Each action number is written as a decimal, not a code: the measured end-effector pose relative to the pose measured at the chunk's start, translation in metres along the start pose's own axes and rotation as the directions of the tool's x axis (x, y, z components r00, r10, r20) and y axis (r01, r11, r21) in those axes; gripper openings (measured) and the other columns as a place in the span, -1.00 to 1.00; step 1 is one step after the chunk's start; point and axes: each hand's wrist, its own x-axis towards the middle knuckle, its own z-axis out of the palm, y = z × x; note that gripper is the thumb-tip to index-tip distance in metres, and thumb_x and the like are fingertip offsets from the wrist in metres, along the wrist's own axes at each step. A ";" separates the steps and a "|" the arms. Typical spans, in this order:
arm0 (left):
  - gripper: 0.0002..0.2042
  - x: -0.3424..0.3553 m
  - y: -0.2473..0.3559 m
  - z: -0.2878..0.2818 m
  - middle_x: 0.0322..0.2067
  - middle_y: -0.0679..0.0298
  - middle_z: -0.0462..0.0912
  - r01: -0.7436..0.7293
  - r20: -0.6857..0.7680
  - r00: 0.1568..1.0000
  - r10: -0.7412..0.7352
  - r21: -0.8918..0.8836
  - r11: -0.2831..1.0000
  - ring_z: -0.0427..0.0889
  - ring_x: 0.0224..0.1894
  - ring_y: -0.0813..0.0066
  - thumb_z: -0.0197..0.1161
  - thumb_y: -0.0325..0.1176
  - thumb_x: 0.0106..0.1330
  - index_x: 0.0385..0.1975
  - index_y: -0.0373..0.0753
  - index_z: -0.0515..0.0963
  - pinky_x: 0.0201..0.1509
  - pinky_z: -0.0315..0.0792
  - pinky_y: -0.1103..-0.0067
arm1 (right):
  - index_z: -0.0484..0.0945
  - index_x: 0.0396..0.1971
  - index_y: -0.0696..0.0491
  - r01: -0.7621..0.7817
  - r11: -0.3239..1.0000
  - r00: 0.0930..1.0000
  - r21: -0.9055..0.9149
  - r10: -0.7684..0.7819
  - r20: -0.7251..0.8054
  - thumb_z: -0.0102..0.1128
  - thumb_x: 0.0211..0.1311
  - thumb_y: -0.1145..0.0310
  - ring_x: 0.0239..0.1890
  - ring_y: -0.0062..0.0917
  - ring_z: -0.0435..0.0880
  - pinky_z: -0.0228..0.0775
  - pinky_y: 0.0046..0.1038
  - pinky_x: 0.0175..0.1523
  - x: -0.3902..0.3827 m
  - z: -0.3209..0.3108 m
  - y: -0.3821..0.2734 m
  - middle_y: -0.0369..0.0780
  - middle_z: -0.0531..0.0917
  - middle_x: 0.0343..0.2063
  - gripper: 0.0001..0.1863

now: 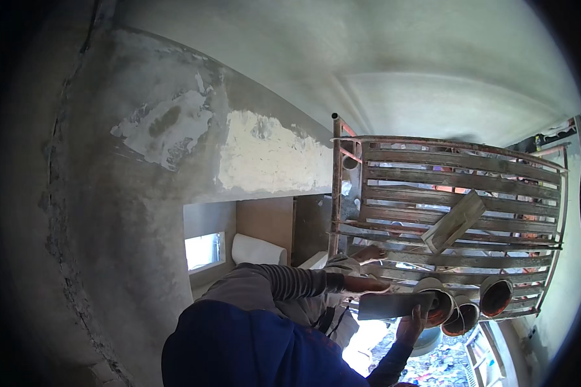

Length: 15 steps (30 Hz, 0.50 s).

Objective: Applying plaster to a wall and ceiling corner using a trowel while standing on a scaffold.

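My right hand [411,324] grips the right end of a dark flat rectangular plate [387,306], its fingers bent over the edge. Just above the plate's left part, my left hand [368,285] reaches out from a striped sleeve. Its fingers look stretched out, and I see nothing held in them. Right beside the plate stands a bucket [430,284], its mouth toward me. Two more, a middle bucket [461,317] and a right bucket [496,295], follow to the right, with reddish-brown insides.
A slatted scaffold platform [407,175] with a rusty metal frame spans the right side, gaps between its slats. A wooden board [456,221] lies slantwise on it. A bare foot [370,254] rests at its near left. A patched grey wall [135,193] rises at left.
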 end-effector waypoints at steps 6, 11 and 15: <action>-0.50 0.007 -0.019 -0.027 -0.21 0.26 0.60 0.053 0.036 0.998 -0.054 0.044 0.998 0.50 -0.10 0.57 0.28 0.01 0.21 -0.07 -0.31 0.47 0.02 0.35 0.59 | 0.34 0.11 0.14 0.036 0.977 0.998 -0.208 -0.025 0.054 0.25 0.11 0.50 0.02 -0.53 0.48 0.22 -0.45 0.18 0.013 0.042 -0.013 -0.24 0.54 -0.03 -0.47; -0.50 -0.005 0.009 -0.019 -0.32 0.25 0.59 -0.089 -0.105 0.987 0.118 0.245 0.965 0.53 -0.25 0.51 0.31 0.03 0.17 -0.11 -0.29 0.47 -0.15 0.40 0.51 | 0.36 0.05 0.13 0.077 0.914 0.995 -0.399 -0.045 0.089 0.23 0.14 0.49 -0.18 -0.61 0.52 0.32 -0.52 -0.01 0.017 0.049 -0.013 -0.24 0.55 -0.15 -0.55; -0.48 -0.008 0.000 -0.038 -0.30 0.07 0.58 0.087 -0.398 0.890 0.224 0.629 0.773 0.56 -0.22 0.19 0.29 -0.06 0.17 0.04 -0.25 0.41 -0.03 0.41 0.41 | 0.31 0.09 0.14 0.088 0.876 0.996 -0.474 -0.082 0.033 0.09 0.28 0.41 -0.39 -0.69 0.49 0.33 -0.64 -0.29 0.015 0.061 -0.036 -0.18 0.57 -0.17 -0.60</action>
